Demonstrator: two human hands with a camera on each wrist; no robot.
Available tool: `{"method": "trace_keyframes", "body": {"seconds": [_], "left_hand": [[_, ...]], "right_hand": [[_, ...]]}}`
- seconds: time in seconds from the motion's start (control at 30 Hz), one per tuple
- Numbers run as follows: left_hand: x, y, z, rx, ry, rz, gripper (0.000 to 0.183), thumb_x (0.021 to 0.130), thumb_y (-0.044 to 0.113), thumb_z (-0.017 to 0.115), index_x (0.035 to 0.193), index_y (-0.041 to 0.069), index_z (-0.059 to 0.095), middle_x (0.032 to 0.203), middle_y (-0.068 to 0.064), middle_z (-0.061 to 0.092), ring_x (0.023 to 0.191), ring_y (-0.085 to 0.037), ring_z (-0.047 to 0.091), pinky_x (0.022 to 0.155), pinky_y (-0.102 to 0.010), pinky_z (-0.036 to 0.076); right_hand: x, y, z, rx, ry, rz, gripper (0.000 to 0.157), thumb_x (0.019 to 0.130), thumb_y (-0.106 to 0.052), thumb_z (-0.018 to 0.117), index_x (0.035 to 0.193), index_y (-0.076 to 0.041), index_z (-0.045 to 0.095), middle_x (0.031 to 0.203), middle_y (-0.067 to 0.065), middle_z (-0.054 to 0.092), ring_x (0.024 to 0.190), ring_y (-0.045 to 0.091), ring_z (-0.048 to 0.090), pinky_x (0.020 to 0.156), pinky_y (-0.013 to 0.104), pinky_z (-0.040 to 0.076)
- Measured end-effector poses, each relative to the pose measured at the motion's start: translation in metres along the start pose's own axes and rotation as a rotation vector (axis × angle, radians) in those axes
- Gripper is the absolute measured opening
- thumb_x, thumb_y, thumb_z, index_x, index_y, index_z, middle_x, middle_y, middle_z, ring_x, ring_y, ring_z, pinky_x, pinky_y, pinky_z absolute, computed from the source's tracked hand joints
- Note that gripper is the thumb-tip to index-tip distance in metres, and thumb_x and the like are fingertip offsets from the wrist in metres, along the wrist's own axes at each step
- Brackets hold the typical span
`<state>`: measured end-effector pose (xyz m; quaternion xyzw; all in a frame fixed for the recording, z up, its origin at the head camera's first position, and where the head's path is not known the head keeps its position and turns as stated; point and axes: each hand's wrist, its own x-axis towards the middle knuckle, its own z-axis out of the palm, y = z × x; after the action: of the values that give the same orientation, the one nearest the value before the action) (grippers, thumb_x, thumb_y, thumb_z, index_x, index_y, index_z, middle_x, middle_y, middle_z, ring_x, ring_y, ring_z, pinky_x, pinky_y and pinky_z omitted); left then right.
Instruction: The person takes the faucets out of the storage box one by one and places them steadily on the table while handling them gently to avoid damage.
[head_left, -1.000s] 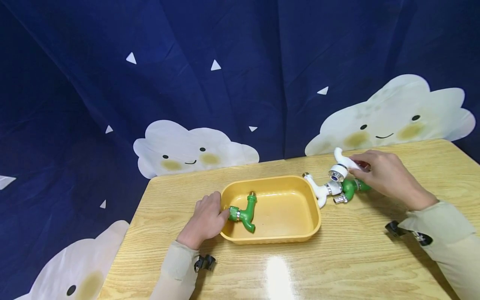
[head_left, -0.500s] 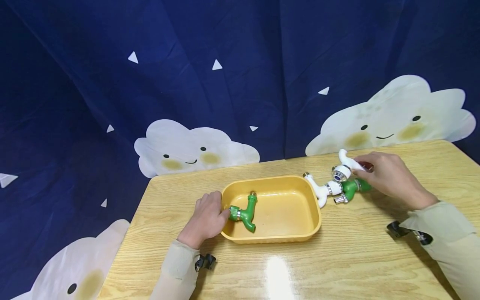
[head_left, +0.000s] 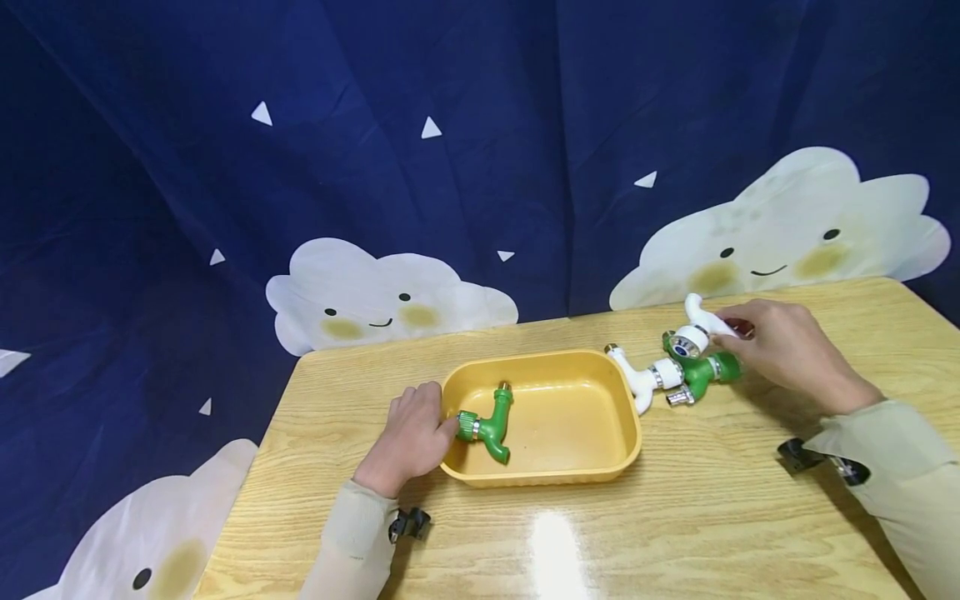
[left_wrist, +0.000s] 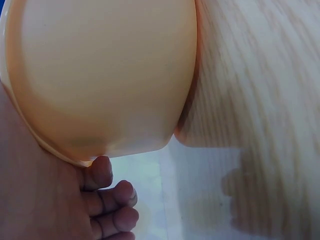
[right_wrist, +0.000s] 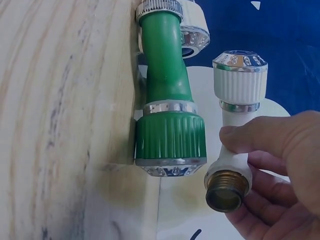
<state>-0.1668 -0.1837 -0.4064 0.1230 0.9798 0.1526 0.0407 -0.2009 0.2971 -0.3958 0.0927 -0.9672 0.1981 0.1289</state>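
The right hand [head_left: 783, 354] pinches a white tap [head_left: 703, 320] between thumb and fingers, just above a green tap [head_left: 699, 375] — it has drifted slightly rightward, leaving it farther outside the yellow tray [head_left: 540, 480]. The left hand [head_left: 412, 433] grips that tray's left end, near another green tap [head_left: 495, 429] inside

Wooden table [head_left: 675, 517] bears tray [head_left: 542, 479], white tap [head_left: 642, 384], green tap [head_left: 698, 379].
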Motion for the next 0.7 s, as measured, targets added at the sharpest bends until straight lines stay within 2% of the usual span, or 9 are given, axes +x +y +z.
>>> {"method": "trace_keyframes", "body": {"seconds": [0.43, 0.7], "left_hand": [[0.0008, -0.0006, 0.0006, -0.006, -0.001, 0.001, 0.019, 0.095, 0.028, 0.055, 0.088, 0.013, 0.045, 0.081, -0.004, 0.042, 0.079, -0.023, 0.038, 0.076, -0.034, 0.028], [0.0011, -0.0011, 0.0011, -0.012, 0.000, -0.001, 0.019, 0.094, 0.027, 0.055, 0.087, 0.013, 0.044, 0.080, -0.003, 0.040, 0.078, -0.022, 0.037, 0.076, -0.033, 0.027]], "right_hand": [[-0.0007, 0.0022, -0.0015, 0.022, -0.021, 0.051, 0.037, 0.088, -0.014, 0.078, 0.121, 0.003, 0.072, 0.095, 0.018, 0.075, 0.079, 0.024, 0.064, 0.063, 0.031, 0.043], [-0.0012, 0.0073, 0.0002, 0.009, -0.005, 0.032, 0.036, 0.086, -0.016, 0.079, 0.117, 0.001, 0.074, 0.092, 0.016, 0.077, 0.079, 0.025, 0.066, 0.064, 0.033, 0.045]]}}
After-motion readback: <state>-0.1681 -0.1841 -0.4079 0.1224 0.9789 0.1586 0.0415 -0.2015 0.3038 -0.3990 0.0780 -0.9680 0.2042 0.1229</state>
